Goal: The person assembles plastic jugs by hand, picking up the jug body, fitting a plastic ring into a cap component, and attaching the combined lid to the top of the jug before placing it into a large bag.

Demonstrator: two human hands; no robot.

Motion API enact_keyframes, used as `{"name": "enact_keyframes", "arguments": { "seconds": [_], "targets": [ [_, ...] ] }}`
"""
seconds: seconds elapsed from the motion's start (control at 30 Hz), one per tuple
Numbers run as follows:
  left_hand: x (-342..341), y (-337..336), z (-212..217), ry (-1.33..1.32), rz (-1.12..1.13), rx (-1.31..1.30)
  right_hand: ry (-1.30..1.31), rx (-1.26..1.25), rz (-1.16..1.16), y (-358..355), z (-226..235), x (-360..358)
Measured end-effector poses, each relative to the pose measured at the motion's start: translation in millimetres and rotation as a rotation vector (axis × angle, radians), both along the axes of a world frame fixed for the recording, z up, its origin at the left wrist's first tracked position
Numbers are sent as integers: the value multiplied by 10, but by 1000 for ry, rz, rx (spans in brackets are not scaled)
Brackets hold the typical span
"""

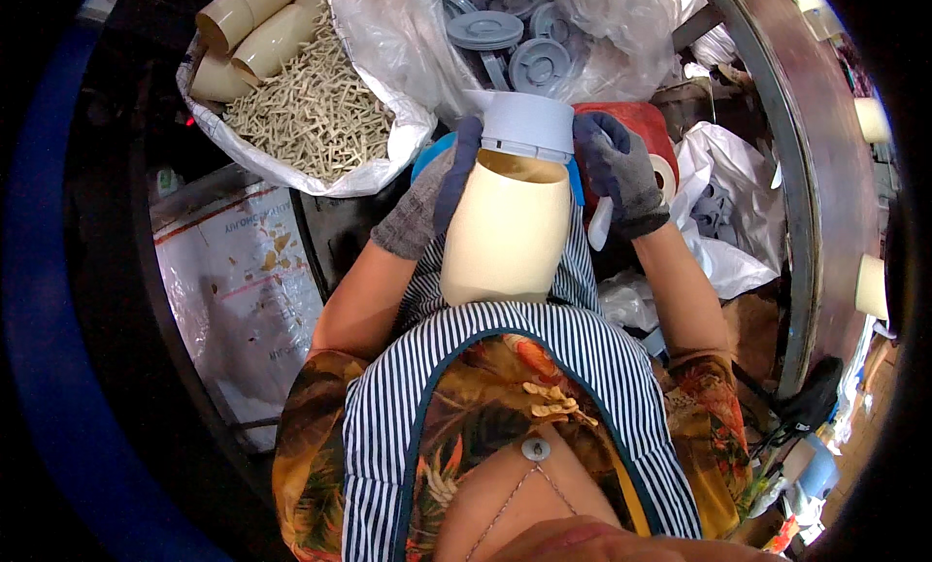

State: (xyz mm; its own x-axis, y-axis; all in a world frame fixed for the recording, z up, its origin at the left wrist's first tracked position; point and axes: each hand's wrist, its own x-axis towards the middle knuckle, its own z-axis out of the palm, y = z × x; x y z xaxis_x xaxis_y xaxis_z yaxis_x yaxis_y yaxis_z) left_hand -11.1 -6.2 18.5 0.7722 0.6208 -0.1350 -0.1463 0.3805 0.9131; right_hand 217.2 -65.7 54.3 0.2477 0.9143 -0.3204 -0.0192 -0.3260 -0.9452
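A cream plastic jug body (507,232) rests against my lap with its open top facing away from me. Over that opening sits a tilted pale blue-grey spouted collar (529,123), and part of the dark inside shows below it. My left hand (445,188), in a grey and navy glove, is closed around the jug's left side, close to the collar; some of its fingers are hidden. At the collar's right edge, my gloved right hand (621,169) has its fingers curled in. A white tongue-shaped piece (601,222) shows below it; what those fingers hold is unclear.
A white sack (388,169) at the upper left holds many small beige pegs (311,115) and cream cylinders (277,38). Grey-blue round lids (539,65) fill a clear bag ahead. Another white bag (723,154) with grey parts lies right, beside a metal-edged table (825,174).
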Motion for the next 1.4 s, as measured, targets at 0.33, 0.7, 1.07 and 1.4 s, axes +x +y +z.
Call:
{"name": "enact_keyframes", "arguments": {
  "seconds": [0.33,0.7,1.07,1.4],
  "targets": [
    [117,252,282,415,-33,88,-287,285,12,-16,-583,144],
    [78,100,411,338,20,-169,-224,306,72,-179,-646,320],
    [900,675,570,-59,420,437,-1759,106,131,-711,-1244,1158],
    [2218,554,-237,-304,315,457,-362,147,-268,-1488,-721,1370]
  ]
}}
